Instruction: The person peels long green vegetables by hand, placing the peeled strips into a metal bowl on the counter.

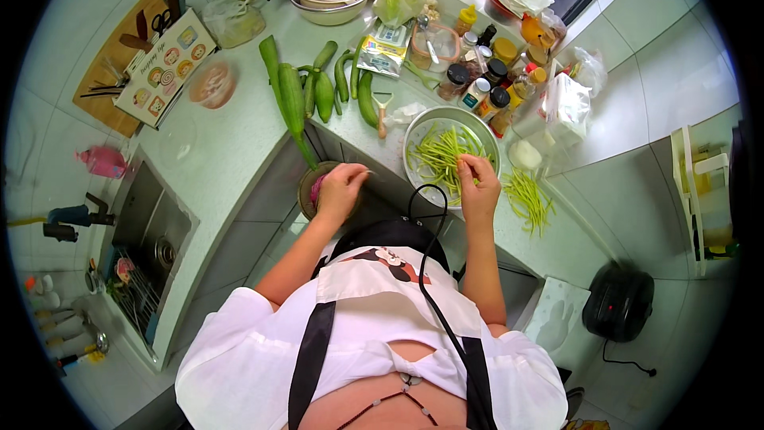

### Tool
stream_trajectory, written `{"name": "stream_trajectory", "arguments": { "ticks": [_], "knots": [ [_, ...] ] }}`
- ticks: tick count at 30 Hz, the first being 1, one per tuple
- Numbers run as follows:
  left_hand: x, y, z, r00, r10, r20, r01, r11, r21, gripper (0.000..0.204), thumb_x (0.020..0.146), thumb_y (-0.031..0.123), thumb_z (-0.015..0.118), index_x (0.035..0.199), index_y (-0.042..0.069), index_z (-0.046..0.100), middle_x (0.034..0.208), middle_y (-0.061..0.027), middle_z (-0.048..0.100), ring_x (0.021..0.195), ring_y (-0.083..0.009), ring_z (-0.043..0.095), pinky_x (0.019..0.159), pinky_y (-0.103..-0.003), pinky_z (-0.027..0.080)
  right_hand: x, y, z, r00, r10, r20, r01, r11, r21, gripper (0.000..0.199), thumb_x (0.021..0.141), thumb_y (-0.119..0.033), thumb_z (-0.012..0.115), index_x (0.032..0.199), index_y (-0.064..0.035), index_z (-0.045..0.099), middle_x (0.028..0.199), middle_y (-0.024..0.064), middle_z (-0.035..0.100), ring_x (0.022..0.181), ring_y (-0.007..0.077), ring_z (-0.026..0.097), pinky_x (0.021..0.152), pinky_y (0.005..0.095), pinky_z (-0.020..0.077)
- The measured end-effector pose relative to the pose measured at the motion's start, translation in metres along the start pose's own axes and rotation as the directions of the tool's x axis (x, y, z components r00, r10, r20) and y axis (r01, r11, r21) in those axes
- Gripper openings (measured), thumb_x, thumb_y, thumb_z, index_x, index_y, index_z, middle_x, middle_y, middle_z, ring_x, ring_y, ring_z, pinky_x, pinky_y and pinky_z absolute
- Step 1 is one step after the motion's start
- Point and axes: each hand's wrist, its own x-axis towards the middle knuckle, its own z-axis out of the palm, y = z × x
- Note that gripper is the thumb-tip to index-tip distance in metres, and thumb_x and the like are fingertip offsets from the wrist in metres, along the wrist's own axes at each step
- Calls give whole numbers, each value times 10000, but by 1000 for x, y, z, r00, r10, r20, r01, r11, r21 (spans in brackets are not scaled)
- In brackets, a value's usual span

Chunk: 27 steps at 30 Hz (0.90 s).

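My right hand [479, 185] is over the near right side of a round metal bowl [411, 131], fingers pinched together at the cut green stems [444, 151] inside it. To its left, my left hand [341, 191] is in front of the counter, above a round bin [305, 191] with something pink in it. The left fingertips are pressed together, and whatever they hold is too small to make out. A loose pile of similar green stems [528, 201] lies right of the bowl. Left of the bowl rests a peeler [382, 117] with a wooden handle.
Long green gourds [291, 99] and cucumbers lie on the left counter [243, 123]. Spice jars [495, 101] crowd behind the bowl. A sink [151, 231] is at far left, a knife rack [163, 72] beyond it. A black cable [427, 287] hangs across my apron. A black appliance [618, 302] stands at right.
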Motion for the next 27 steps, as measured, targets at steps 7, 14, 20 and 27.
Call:
{"name": "stream_trajectory", "arguments": {
  "ticks": [7,14,20,27],
  "knots": [
    [-11,-69,-19,992,-113,57,74,886,457,107,794,139,623,890,105,656,835,-75,606,761,-281,599,660,-372,473,5,74,-6,1000,-6,20,13,910,-414,174,816,-131,611,968,-49,639,918,119,618,818,257,605,727,329,475],
    [-15,-108,-15,986,-140,88,63,809,584,139,810,119,574,929,112,644,919,-73,612,824,-306,604,703,-407,483,-11,80,-28,998,68,-14,-70,956,-285,145,788,-51,533,868,-45,654,895,115,628,845,270,608,749,343,474],
    [-7,-101,1,983,-121,136,22,819,573,138,850,161,537,924,115,645,894,-87,626,788,-310,611,684,-398,488,-54,96,-63,958,282,-54,-287,939,-191,186,759,-4,491,792,-27,673,799,93,640,740,201,623,662,294,476],
    [25,-32,44,996,86,37,-93,956,277,150,872,130,543,989,67,611,863,-113,590,765,-293,589,679,-372,465,-71,133,-109,893,396,-214,-441,867,-234,185,772,-45,533,884,-64,678,843,97,645,765,219,630,673,305,488]
  ]
}}
